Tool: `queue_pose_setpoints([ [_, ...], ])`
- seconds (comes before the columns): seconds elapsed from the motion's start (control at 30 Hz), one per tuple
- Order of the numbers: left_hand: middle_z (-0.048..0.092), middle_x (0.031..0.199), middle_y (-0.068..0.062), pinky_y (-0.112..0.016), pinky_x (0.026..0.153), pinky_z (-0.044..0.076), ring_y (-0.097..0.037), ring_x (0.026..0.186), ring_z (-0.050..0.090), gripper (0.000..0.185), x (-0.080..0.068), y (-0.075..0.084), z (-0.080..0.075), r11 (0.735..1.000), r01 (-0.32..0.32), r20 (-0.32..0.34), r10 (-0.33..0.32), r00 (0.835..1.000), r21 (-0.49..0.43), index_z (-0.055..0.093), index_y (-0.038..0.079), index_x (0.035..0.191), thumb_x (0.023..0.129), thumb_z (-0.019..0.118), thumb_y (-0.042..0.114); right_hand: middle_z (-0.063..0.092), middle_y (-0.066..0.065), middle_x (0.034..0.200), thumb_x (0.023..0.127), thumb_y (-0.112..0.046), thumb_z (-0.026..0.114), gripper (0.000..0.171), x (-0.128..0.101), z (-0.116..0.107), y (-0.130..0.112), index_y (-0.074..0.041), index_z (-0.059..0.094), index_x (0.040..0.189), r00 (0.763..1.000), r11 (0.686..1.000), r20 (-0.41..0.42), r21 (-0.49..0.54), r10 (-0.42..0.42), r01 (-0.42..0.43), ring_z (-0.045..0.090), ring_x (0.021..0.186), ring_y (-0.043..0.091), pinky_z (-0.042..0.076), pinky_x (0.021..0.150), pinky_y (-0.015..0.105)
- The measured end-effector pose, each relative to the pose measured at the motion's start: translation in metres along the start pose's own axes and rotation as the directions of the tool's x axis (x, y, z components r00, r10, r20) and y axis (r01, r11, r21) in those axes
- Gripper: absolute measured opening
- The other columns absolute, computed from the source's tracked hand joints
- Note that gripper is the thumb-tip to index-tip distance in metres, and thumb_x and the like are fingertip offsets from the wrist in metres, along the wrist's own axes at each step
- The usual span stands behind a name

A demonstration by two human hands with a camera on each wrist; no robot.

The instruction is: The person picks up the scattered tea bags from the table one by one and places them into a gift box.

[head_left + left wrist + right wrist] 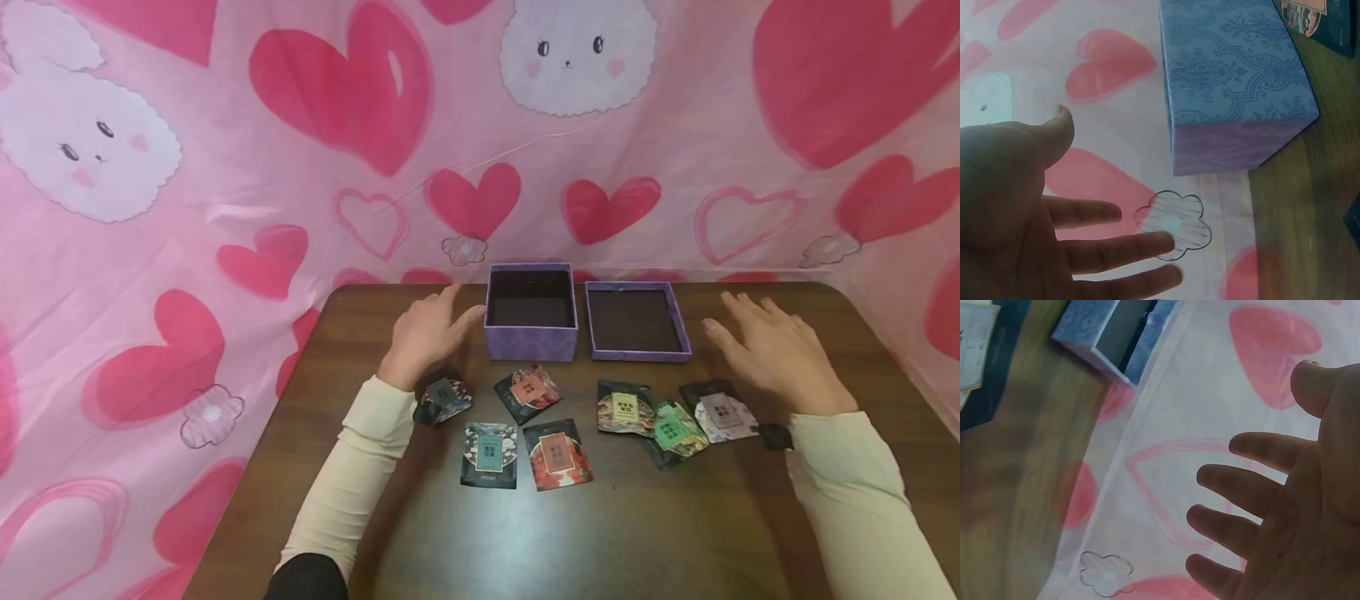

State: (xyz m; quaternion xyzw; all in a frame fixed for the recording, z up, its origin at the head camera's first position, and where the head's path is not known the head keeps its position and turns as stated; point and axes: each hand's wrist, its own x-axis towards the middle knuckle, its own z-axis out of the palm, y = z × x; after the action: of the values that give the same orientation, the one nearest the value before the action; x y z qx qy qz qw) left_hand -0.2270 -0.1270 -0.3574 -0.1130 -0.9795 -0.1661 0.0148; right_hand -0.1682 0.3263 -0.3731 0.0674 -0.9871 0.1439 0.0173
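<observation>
My left hand (430, 333) hovers open just left of a purple patterned box (532, 312), its fingers stretched toward the box wall and holding nothing. In the left wrist view the open left hand (1041, 225) shows beside the box (1229, 81). My right hand (772, 350) is spread open to the right of the shallow purple lid (636, 322), also holding nothing. The right wrist view shows the right hand's straight fingers (1241, 512) and the lid (1116, 337). Several small tea packets lie in front of both: a dark green one (442, 398), a teal one (490, 454), a red one (557, 454).
More packets lie at the centre and right: a yellow-label one (625, 408), a green one (672, 429), a grey one (722, 412). The brown table (637, 533) meets a pink heart-print cloth (225, 208) that covers the back and both sides.
</observation>
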Motion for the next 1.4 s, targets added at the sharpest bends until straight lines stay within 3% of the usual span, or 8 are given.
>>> queue_pose_setpoints([
  [0.37, 0.06, 0.137, -0.015, -0.06, 0.092, 0.047, -0.039, 0.12, 0.059, 0.059, 0.01, 0.0, 0.012, 0.987, 0.078, 0.065, -0.07, 0.995, -0.141, 0.05, 0.015, 0.145, 0.102, 0.044, 0.056, 0.034, 0.038, 0.148, 0.107, -0.05, 0.031, 0.073, -0.009, 0.004, 0.028, 0.009, 0.032, 0.15, 0.999, 0.998, 0.001, 0.02, 0.051, -0.051, 0.022, 0.134, 0.065, 0.017, 0.104, 0.073],
  [0.57, 0.064, 0.132, -0.012, -0.059, 0.093, 0.046, -0.037, 0.12, 0.059, 0.047, 0.016, -0.003, 0.022, 0.978, 0.066, 0.085, -0.049, 0.995, -0.2, 0.058, 0.015, 0.137, 0.103, 0.05, 0.046, 0.037, 0.043, 0.141, 0.108, -0.045, 0.033, 0.07, -0.014, 0.009, 0.048, 0.012, 0.035, 0.146, 0.997, 0.997, 0.009, 0.033, 0.075, -0.075, 0.033, 0.125, 0.066, 0.026, 0.096, 0.077],
  [0.7, 0.065, 0.129, -0.011, -0.058, 0.093, 0.046, -0.036, 0.12, 0.059, 0.043, 0.02, -0.003, 0.026, 0.97, 0.053, 0.091, -0.032, 0.995, -0.235, 0.061, 0.014, 0.134, 0.103, 0.052, 0.042, 0.035, 0.043, 0.143, 0.108, -0.043, 0.032, 0.068, -0.019, 0.007, 0.059, 0.013, 0.032, 0.148, 0.994, 0.991, 0.036, 0.074, 0.107, -0.109, 0.033, 0.123, 0.068, 0.026, 0.092, 0.08],
  [0.93, 0.068, 0.123, -0.012, -0.052, 0.093, 0.048, -0.034, 0.116, 0.062, 0.038, 0.025, -0.003, 0.032, 0.969, 0.022, 0.074, -0.004, 0.997, -0.246, 0.065, 0.01, 0.129, 0.103, 0.055, 0.036, 0.04, 0.045, 0.138, 0.109, -0.039, 0.036, 0.063, -0.024, 0.014, 0.069, 0.016, 0.038, 0.141, 0.992, 0.981, 0.068, 0.155, 0.109, -0.119, 0.034, 0.122, 0.067, 0.027, 0.096, 0.076],
  [1.2, 0.07, 0.098, -0.008, -0.049, 0.087, 0.05, -0.029, 0.097, 0.064, 0.036, 0.029, -0.001, 0.036, 0.965, 0.033, 0.089, -0.01, 0.996, -0.259, 0.07, 0.008, 0.121, 0.102, 0.056, 0.036, 0.053, 0.041, 0.123, 0.107, -0.036, 0.047, 0.056, -0.026, 0.03, 0.065, 0.014, 0.049, 0.131, 0.981, 0.971, 0.155, 0.187, 0.118, -0.147, 0.047, 0.113, 0.062, 0.036, 0.091, 0.075],
  [1.4, 0.067, 0.085, -0.005, -0.043, 0.076, 0.05, -0.025, 0.081, 0.059, 0.035, 0.029, 0.0, 0.039, 0.968, 0.038, 0.097, -0.015, 0.995, -0.248, 0.075, 0.008, 0.11, 0.102, 0.058, 0.037, 0.068, 0.026, 0.097, 0.103, -0.033, 0.056, 0.046, -0.022, 0.042, 0.064, 0.012, 0.062, 0.113, 0.978, 0.973, 0.176, 0.177, 0.115, -0.147, 0.062, 0.092, 0.05, 0.047, 0.078, 0.064],
])
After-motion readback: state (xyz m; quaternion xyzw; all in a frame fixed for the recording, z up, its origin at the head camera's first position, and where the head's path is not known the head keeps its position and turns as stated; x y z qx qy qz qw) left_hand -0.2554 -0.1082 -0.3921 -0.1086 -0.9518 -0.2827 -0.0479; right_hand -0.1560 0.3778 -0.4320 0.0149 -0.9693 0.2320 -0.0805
